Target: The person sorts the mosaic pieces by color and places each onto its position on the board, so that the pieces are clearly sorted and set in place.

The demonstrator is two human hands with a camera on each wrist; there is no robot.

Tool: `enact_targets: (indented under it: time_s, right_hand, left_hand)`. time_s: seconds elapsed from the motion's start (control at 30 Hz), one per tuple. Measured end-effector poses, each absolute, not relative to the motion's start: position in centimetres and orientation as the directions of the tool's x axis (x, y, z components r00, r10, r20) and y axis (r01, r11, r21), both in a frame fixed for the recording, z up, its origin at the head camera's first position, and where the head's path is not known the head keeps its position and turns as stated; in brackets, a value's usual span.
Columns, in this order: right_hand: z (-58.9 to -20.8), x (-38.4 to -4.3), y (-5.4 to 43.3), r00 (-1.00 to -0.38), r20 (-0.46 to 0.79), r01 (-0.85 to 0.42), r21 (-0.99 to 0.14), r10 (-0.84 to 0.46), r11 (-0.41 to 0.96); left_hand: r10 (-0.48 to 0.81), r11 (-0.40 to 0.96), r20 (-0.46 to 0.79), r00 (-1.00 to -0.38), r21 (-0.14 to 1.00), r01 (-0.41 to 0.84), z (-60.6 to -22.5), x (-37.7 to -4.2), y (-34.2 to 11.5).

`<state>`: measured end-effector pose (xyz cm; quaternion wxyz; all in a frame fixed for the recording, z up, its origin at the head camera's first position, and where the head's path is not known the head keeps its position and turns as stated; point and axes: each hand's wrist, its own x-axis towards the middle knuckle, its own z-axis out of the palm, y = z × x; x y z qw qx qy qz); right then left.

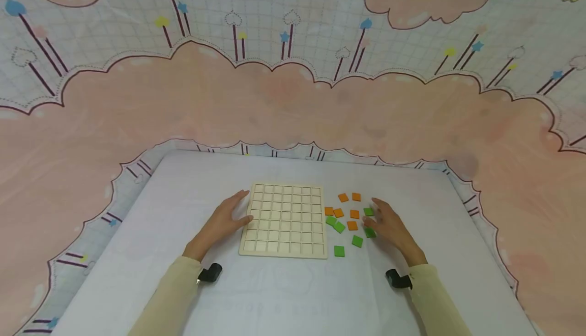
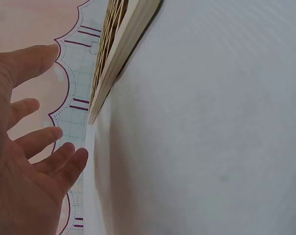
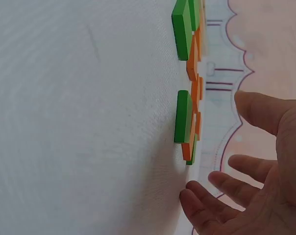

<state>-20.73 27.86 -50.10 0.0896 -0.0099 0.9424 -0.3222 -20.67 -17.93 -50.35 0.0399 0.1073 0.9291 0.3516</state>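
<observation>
A pale wooden board (image 1: pixel 284 221) with a grid of square recesses lies flat on the table. Beside its left edge is my left hand (image 1: pixel 224 221), fingers spread and relaxed, holding nothing. The left wrist view shows that hand (image 2: pixel 35 147) apart from the board's side (image 2: pixel 121 58). Several small orange square tiles (image 1: pixel 354 214) and green square tiles (image 1: pixel 357 241) are scattered to the right of the board. My right hand (image 1: pixel 389 224) hovers at the right side of these tiles, close to a green tile (image 1: pixel 370 232), which it partly overlaps in the head view. Its palm looks bare in the right wrist view.
A white cloth covers the table (image 1: pixel 274 295). Behind it rises a patterned curtain (image 1: pixel 284 102) with pink clouds and a grid print, which also runs along both sides. Each wrist carries a black camera mount (image 1: pixel 210 273).
</observation>
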Motion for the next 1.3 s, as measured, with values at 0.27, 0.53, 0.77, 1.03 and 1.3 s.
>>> enact_targets:
  time_s: [0.27, 0.53, 0.77, 1.03, 1.3]
  right_hand:
    - [-50.1, -20.4, 27.6, -0.989, -0.148, 0.079, -0.608, -0.015, 0.790]
    - [-50.6, -20.4, 28.0, -0.994, -0.112, 0.079, -0.606, 0.013, 0.791]
    - [-50.5, -20.3, 28.2, -0.992, -0.124, 0.080, -0.592, 0.008, 0.802]
    - [-50.5, -20.5, 28.4, -0.992, -0.125, 0.097, -0.576, 0.030, 0.812]
    - [-50.7, -20.5, 28.3, -0.991, -0.133, 0.099, -0.589, 0.025, 0.802]
  left_hand:
    - [0.185, 0.722, -0.073, -0.980, 0.686, 0.085, -50.8, -20.5, -18.3]
    - [0.178, 0.672, -0.103, -0.979, 0.740, 0.045, -51.5, -20.6, -18.9]
    - [0.200, 0.659, -0.087, -0.976, 0.749, 0.068, -51.7, -20.6, -19.3]
    - [0.236, 0.646, -0.046, -0.971, 0.754, 0.121, -52.2, -20.7, -19.4]
    - [0.261, 0.655, -0.044, -0.964, 0.742, 0.143, -52.4, -20.4, -19.5]
